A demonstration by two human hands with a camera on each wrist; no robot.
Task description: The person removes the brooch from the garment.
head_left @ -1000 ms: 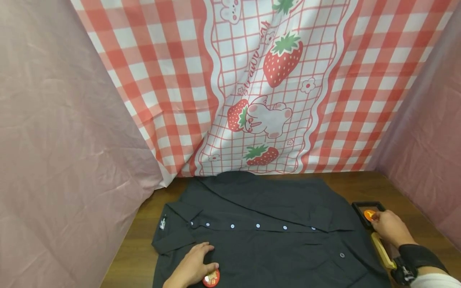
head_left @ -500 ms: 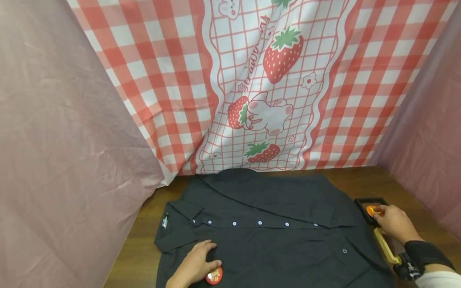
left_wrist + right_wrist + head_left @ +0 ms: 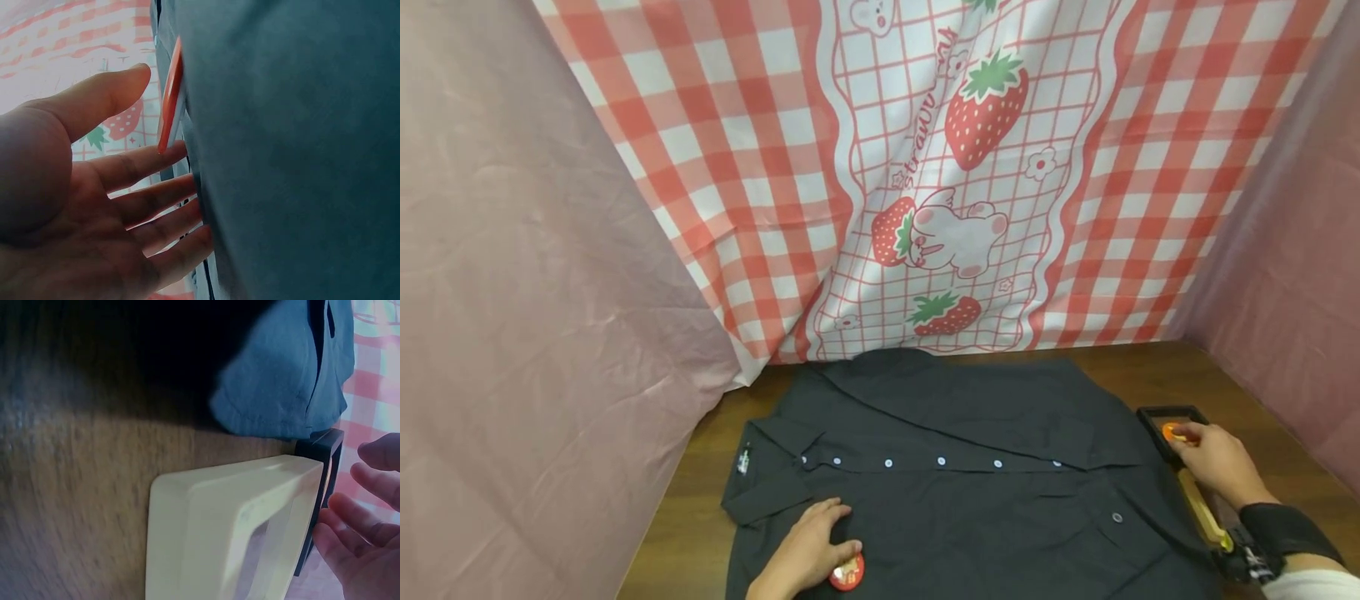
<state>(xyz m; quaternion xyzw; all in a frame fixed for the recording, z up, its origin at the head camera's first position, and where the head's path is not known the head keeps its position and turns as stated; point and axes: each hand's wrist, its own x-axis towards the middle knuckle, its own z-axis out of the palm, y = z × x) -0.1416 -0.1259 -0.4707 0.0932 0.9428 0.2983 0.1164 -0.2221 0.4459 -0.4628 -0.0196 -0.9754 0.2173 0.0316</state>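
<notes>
Red badge [image 3: 847, 572] is lying on the front of a dark shirt [image 3: 970, 517], right by the left hand [image 3: 808, 546], whose fingers are spread loose and aren't gripping anything. Over on the right, an orange badge [image 3: 1170, 432] is at the black tray [image 3: 312, 449], with the right hand [image 3: 1217, 458] right on top of it. Fingers there are bent at the badge, but can't tell if they're actually pinching it, since the hand hides part of both badge and tray. Pale yellow frame [image 3: 172, 531] sits just beside the tray, smooth with rounded corners, half blocked by the hand and black wristband [image 3: 1288, 531]. Shirt's matte, a bit creased, with small round pale buttons. Wood-grain table [image 3: 677, 508] underneath, red-and-white gingham cloth [image 3: 760, 208] with strawberries behind, wrinkly pink fabric [image 3: 550, 292] on both sides.
</notes>
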